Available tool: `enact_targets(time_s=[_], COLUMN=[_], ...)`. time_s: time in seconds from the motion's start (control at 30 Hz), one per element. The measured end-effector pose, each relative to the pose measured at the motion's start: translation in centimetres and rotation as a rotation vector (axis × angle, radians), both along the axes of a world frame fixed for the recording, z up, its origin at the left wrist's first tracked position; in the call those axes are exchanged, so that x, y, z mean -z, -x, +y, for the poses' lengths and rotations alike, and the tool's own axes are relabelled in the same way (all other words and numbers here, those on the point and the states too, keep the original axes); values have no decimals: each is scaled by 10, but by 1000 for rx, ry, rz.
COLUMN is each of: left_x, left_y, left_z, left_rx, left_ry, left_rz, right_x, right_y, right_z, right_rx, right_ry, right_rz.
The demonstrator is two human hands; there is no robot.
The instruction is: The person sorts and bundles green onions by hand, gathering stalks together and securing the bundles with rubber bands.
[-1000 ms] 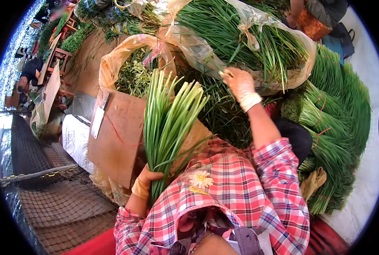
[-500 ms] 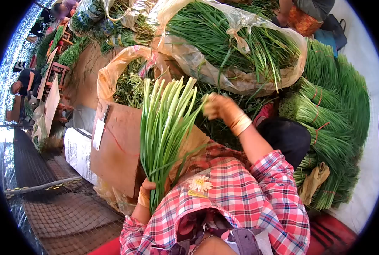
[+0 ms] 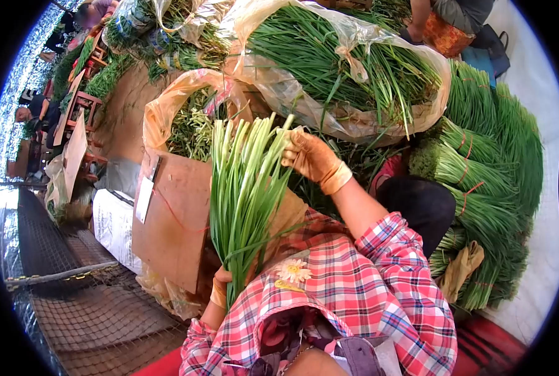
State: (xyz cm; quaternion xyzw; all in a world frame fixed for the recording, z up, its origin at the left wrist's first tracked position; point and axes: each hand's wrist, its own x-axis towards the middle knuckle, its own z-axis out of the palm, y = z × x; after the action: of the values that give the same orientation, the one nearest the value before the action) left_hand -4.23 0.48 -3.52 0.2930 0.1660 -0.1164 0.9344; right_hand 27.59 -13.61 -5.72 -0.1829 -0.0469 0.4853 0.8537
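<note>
A bunch of long green stalks stands nearly upright, pale cut ends at the top. Low on the bunch, my left hand, gloved, is wrapped round the leaves. My right hand, in a stained glove, has its fingers closed at the upper right edge of the bunch, on the pale end of a stalk. Left of the bunch is a brown board with a knife blade on it. Behind the board, an open plastic bag holds short cut pieces.
A large plastic bag of loose green stalks lies ahead. Tied bundles are stacked at the right. Netting is at the lower left. One person sits at the top right; others are at the far left.
My right hand has come back left and down from over the loose leaves to the top of the bunch. My left hand still holds the bunch; the view has shifted slightly.
</note>
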Motion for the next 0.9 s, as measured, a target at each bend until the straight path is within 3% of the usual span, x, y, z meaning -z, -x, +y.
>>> enact_targets(time_s=[0.07,0.2,0.23,0.27,0.3,0.33,0.37,0.43,0.47,0.53,0.57,0.6,0.63,0.67,0.73,0.8,0.87,0.9], left_x=[2,-1,1,2,4,5,5,6,6,6,7,6,7,6,4,3,1,0], left_y=[-1,-1,1,1,1,1,1,2,2,3,3,3,1,0,-1,-2,-2,-2], left_z=[-1,1,0,0,1,1,1,3,4,6,6,7,7,7,6,6,4,4], left_rx=[2,4,6,4,5,8,9,9,6,9,7,7,6,4,3,-2,-10,-18], left_ry=[13,18,26,29,36,42,48,51,52,60,60,62,66,70,75,76,71,57], left_rz=[-5,-10,-9,-10,-10,-9,-9,-7,-7,-4,-4,-2,-2,-2,0,2,10,29], right_x=[0,9,14,-6,-14,6,-10,-31,-30,-51,-83,-78,-131,-138,-150,-129,-96,-53], right_y=[7,-19,-32,-34,-37,-55,-62,-84,-110,-146,-147,-172,-139,-134,-117,-93,-57,-46], right_z=[7,2,-3,-11,-21,-28,-42,-75,-102,-157,-175,-217,-204,-210,-212,-197,-147,-151], right_rx=[-4,213,262,210,337,387,362,510,637,911,914,1080,1015,1183,988,577,-438,-460], right_ry=[222,1128,1220,1265,1240,1323,1304,1353,1614,1509,1877,1632,1913,1721,1851,1514,1902,1455], right_rz=[-39,-1185,-1457,-1454,-1547,-1696,-1390,-1283,-1800,-1499,-1447,-1473,-1411,-1426,-1504,-1576,-1673,-1979])
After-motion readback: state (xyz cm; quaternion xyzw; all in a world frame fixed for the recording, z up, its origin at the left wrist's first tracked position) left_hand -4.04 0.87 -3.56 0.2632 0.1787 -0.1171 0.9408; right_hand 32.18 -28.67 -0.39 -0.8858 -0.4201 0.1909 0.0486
